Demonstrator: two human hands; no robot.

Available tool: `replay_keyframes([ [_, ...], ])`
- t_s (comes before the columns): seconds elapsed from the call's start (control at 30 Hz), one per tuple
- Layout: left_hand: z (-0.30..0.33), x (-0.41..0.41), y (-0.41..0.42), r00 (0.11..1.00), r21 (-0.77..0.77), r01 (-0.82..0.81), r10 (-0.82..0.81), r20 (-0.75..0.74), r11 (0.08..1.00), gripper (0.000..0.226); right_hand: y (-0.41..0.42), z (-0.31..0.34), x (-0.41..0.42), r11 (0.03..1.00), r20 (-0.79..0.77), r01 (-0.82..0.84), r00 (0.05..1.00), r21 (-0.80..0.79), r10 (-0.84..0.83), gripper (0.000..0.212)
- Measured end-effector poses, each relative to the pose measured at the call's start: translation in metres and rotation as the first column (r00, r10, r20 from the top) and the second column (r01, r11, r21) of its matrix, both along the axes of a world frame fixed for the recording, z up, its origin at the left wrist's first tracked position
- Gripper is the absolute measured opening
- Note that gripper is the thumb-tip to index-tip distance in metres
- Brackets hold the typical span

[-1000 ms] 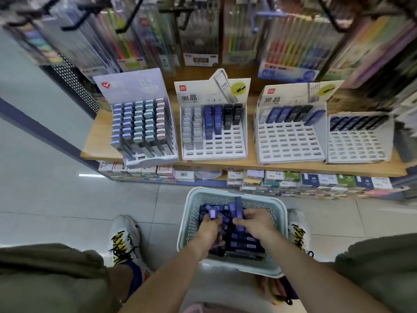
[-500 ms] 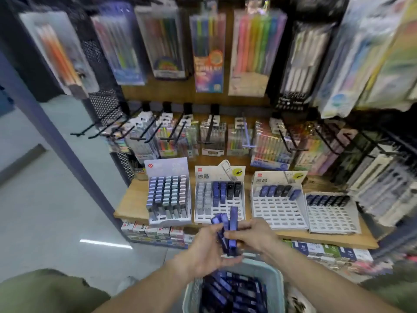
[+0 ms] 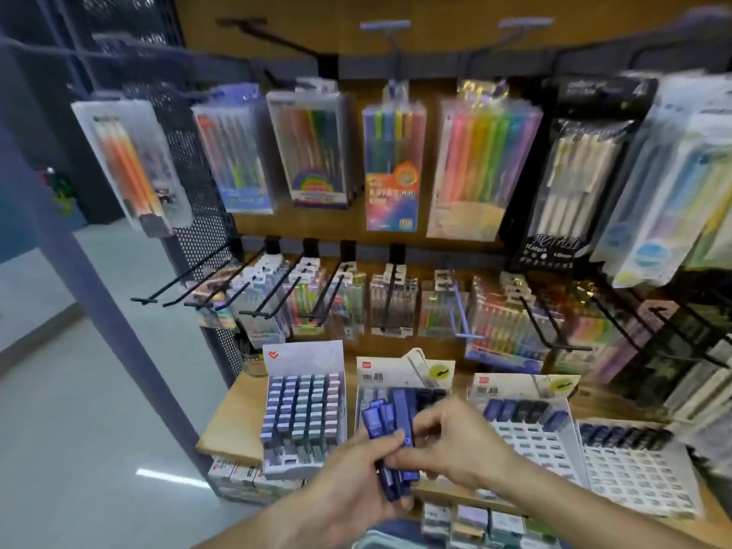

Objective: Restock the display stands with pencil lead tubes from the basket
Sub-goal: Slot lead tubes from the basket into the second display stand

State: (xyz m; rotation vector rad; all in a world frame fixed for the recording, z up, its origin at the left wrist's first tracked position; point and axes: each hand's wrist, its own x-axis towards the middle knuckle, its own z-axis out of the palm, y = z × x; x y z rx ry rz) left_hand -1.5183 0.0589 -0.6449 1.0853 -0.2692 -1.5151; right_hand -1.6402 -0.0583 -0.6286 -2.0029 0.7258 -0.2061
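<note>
**Lead tubes held at the display stands**

Legible writing is scarce. The black hanging pack [image 3: 582,168] at upper right reads "Colors" near its foot; other print there is blurred. The grey-fronted stand [image 3: 303,406] carries a red heart-shaped mark on its header. The second stand [image 3: 400,384] and third stand [image 3: 527,414] each bear a small red logo and dark characters too blurred to read.

The left hand [image 3: 348,497] has its grip clenched round a bundle of dark blue pencil lead tubes [image 3: 390,433], held upright in front of the second stand, above the wooden shelf [image 3: 225,425]. The right hand [image 3: 455,441] pinches the tallest tube of that bundle between thumb and fingers. The basket [image 3: 380,542] rim shows only at the bottom edge, below both hands. A fourth stand [image 3: 633,465] sits rightmost, with dark tubes in its top row.
</note>
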Motion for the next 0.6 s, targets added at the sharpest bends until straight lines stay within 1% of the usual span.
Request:
replay_keyframes([
  [0.03,-0.001,0.001,-0.004,1.000,0.014,-0.012,0.012,-0.003,1.000,0.031,-0.005,-0.002,0.002,1.000,-0.009,-0.009,1.000,-0.029,0.009,0.023],
  [0.07,-0.003,0.002,-0.007,1.000,0.036,-0.028,0.028,0.002,0.999,0.030,-0.010,-0.004,0.004,1.000,-0.006,-0.017,1.000,-0.013,0.017,0.019],
  [0.1,-0.005,0.003,-0.008,0.999,0.056,-0.041,0.041,0.004,0.998,0.029,-0.012,-0.007,0.004,0.999,0.015,-0.028,1.000,0.036,0.028,0.016],
  [0.17,-0.010,0.007,-0.010,0.999,0.064,-0.039,0.038,0.008,0.997,0.027,-0.014,-0.015,0.004,0.993,0.051,-0.040,0.998,0.109,0.035,0.018],
  [0.23,-0.016,0.011,-0.013,0.999,0.084,-0.052,0.051,0.016,0.995,0.026,-0.015,-0.025,0.004,0.997,0.041,-0.032,0.999,0.065,0.029,0.018],
  [0.3,-0.026,0.016,-0.017,0.993,0.137,-0.111,0.106,0.044,0.984,0.024,-0.021,-0.037,0.006,0.999,0.030,0.021,0.999,0.031,-0.021,0.029],
  [0.33,-0.031,0.019,-0.019,0.991,0.166,-0.129,0.121,0.055,0.978,0.022,-0.028,-0.043,0.007,0.997,0.022,0.065,0.998,0.050,-0.066,0.035],
  [0.43,-0.043,0.025,-0.022,0.990,0.223,-0.141,0.136,0.039,0.965,0.023,-0.044,-0.054,0.007,0.990,-0.049,0.128,0.991,0.051,-0.125,0.038],
  [0.5,-0.049,0.029,-0.023,0.988,0.261,-0.152,0.144,0.050,0.953,0.022,-0.052,-0.055,0.007,0.979,-0.017,0.198,0.980,0.051,-0.197,0.039],
  [0.6,-0.059,0.033,-0.024,0.990,0.302,-0.140,0.131,0.048,0.943,0.023,-0.060,-0.056,0.009,0.940,0.079,0.337,0.937,0.055,-0.340,0.035],
])
